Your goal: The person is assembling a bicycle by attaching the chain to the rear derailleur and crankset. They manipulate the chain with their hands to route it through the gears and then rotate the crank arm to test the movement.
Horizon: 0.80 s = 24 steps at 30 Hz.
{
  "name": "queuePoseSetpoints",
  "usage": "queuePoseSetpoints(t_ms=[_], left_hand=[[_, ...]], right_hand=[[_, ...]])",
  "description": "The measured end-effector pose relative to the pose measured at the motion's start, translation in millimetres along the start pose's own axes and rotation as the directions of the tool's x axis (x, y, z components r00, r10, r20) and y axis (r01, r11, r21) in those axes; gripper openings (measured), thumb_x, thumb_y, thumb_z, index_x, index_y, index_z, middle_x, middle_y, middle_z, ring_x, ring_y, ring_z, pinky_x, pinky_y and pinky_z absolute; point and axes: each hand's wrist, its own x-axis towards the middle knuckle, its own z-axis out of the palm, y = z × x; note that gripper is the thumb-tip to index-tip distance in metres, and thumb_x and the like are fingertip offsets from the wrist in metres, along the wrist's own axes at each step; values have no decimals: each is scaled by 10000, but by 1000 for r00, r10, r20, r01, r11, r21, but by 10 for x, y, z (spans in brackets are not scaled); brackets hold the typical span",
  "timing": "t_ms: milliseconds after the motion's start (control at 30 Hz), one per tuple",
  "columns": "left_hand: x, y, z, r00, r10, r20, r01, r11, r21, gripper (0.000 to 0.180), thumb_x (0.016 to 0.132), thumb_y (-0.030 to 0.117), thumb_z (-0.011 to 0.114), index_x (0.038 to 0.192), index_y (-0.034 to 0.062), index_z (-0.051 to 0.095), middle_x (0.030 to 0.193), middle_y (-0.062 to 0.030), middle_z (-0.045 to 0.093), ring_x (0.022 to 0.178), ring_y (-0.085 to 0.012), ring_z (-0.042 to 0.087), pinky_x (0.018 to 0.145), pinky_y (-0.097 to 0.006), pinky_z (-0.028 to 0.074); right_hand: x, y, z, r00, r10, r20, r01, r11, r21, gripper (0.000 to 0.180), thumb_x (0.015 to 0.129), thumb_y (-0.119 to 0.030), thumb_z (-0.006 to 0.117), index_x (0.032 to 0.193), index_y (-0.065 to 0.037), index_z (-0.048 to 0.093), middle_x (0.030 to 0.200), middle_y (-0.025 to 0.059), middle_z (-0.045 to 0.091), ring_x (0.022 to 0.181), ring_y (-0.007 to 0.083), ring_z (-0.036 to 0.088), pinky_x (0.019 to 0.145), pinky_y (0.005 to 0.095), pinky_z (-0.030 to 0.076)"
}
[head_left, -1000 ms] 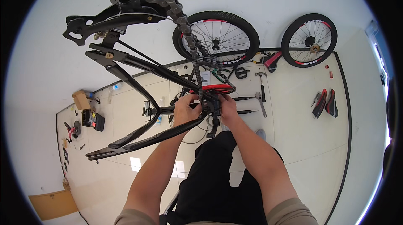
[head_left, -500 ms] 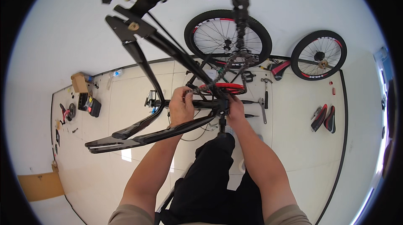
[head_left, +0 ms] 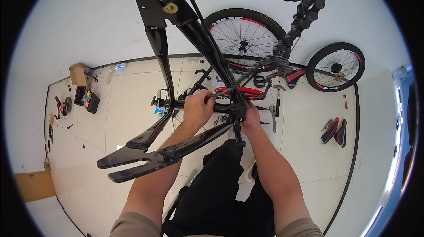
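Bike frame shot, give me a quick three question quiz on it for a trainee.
1. True or false: both hands are on the black frame.
2. How many loose wheels stand against the wall?
3. Where does the chain hang: A, person's upper right; B, on the floor by the cardboard box?

Key: 1 true, left hand and right hand grip it. 2 two, large wheel and small wheel. 3 A.

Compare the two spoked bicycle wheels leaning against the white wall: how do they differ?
The larger black-tyred wheel shows a bigger ring than the smaller black-tyred wheel. The larger wheel stands left, partly hidden behind the black bicycle frame; the smaller wheel stands right, unobstructed. Both have red rim markings and lean against the wall.
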Motion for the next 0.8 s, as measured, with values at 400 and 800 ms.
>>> queuePoseSetpoints(t_ms=[400, 800], left_hand=[[56, -159, 135, 973, -221, -60, 202, 952, -228, 174, 952, 137, 572, 1070, 17, 614, 878, -90, 729, 784, -186, 691, 714, -313, 524], [66, -203, 108, 954, -299, 39, 294, 894, -338, 190, 931, 192, 576, 1038, 43, 623, 836, -80, 715, 774, -222, 676, 733, -353, 498]], right_hand=[[81, 113, -128, 988, -128, 85, 132, 990, -43, 246, 1023, -167, 502, 1200, -12, 573, 1053, 48, 676, 902, 141, 649, 794, 289, 509], [155, 183, -172, 949, -263, 171, 285, 951, -121, 266, 1024, -162, 486, 1223, 3, 551, 1086, 75, 668, 926, 161, 657, 788, 298, 519]])
